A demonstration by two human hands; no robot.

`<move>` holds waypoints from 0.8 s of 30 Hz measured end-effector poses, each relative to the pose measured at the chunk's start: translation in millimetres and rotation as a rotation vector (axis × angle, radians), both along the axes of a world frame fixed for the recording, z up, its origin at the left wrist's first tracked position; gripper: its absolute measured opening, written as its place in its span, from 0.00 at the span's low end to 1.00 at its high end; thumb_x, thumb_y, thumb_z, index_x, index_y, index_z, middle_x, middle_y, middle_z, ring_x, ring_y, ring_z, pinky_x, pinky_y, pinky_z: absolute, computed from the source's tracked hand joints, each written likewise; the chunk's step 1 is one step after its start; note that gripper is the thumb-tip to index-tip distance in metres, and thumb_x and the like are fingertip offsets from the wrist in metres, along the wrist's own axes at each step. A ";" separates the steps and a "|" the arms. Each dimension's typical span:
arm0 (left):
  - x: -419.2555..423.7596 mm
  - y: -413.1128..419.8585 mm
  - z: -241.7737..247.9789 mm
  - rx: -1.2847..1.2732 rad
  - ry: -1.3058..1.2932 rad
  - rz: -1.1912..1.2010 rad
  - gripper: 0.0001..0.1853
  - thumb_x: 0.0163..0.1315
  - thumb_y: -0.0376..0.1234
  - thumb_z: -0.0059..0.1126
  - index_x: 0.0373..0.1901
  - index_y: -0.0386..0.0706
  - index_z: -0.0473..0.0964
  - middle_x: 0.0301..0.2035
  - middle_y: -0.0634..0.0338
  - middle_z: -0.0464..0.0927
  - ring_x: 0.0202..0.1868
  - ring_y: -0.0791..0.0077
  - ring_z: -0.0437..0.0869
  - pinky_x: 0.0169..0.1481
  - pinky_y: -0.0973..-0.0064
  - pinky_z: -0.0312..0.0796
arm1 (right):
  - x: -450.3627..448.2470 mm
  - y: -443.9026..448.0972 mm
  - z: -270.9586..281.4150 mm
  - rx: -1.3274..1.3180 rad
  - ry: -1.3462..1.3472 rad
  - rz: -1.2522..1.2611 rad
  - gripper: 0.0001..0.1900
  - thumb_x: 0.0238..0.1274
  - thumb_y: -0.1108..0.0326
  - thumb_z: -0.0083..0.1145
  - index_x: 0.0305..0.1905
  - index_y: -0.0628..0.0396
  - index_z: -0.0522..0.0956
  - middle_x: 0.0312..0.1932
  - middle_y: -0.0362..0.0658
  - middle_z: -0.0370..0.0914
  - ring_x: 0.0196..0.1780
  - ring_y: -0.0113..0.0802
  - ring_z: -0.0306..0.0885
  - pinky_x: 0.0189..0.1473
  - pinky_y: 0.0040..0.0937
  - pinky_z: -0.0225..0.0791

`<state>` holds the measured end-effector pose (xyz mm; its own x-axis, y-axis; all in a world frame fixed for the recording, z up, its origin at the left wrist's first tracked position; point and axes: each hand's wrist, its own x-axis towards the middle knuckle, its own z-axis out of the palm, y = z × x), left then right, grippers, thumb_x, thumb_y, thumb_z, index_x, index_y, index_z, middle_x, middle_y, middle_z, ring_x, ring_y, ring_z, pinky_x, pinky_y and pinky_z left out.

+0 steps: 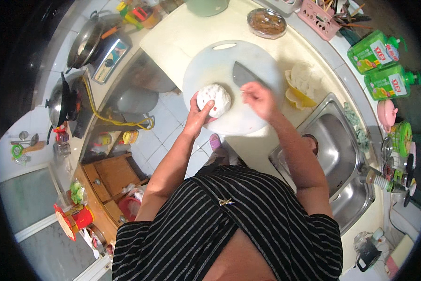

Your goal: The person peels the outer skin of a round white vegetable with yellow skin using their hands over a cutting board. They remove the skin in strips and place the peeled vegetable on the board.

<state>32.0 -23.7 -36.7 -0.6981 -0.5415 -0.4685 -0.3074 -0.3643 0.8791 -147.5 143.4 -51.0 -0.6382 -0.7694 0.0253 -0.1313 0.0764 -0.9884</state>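
My left hand (199,113) holds a round white lump (214,100) with small reddish spots, perhaps a peeled fruit or dough, over the near left part of a round white plastic cutting board (210,63). On the board's right part lies a knife with a broad dark blade (245,75), its tip pointing away from me. My right hand (257,98) is raised by the knife's near end, fingers curled; the knife's handle is hidden, and whether the fingers touch it is unclear. To the right of the board, a yellow peel-like piece (298,98) lies beside whitish scraps (303,79).
A steel double sink (336,147) is set into the counter at right. Beyond the board stand a covered dish (266,23) and a green container (207,7). Green pump bottles (373,52) line the right ledge. Pans (85,42) and a wooden cabinet (108,175) are at left.
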 end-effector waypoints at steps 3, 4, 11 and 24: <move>2.5 -2.7 2.7 0.017 -0.032 -0.039 0.51 0.60 0.44 0.69 0.76 0.50 0.41 0.63 0.50 0.65 0.57 0.62 0.76 0.51 0.62 0.80 | 28.0 -38.5 -15.5 -0.072 -0.212 0.129 0.13 0.56 0.66 0.66 0.43 0.57 0.75 0.30 0.45 0.79 0.34 0.31 0.78 0.39 0.33 0.72; 2.8 -3.0 4.0 0.022 -0.044 -0.061 0.52 0.60 0.44 0.70 0.76 0.50 0.40 0.63 0.50 0.65 0.57 0.62 0.76 0.52 0.62 0.80 | 30.4 -43.5 -15.8 -0.033 -0.237 0.142 0.14 0.55 0.66 0.67 0.41 0.57 0.74 0.30 0.46 0.78 0.34 0.30 0.77 0.38 0.33 0.72; 8.1 -6.8 2.2 -0.045 0.032 -0.198 0.62 0.53 0.41 0.76 0.77 0.47 0.34 0.66 0.47 0.61 0.67 0.59 0.66 0.66 0.62 0.69 | 27.9 -41.9 10.5 0.264 0.021 0.190 0.23 0.44 0.57 0.72 0.36 0.57 0.68 0.28 0.50 0.75 0.33 0.42 0.76 0.37 0.39 0.69; 6.0 -10.3 -2.5 -0.172 0.050 -0.273 0.63 0.47 0.39 0.79 0.75 0.43 0.36 0.66 0.47 0.60 0.69 0.61 0.62 0.73 0.66 0.58 | 29.8 -41.9 28.9 0.308 0.137 0.234 0.24 0.40 0.59 0.71 0.34 0.58 0.67 0.29 0.56 0.75 0.35 0.52 0.77 0.38 0.44 0.70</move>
<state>38.0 -34.0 -39.3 -0.8483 -0.3995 -0.3476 -0.3278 -0.1194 0.9372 -117.7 101.5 -22.1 -0.4517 -0.8784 -0.1564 -0.3093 0.3185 -0.8960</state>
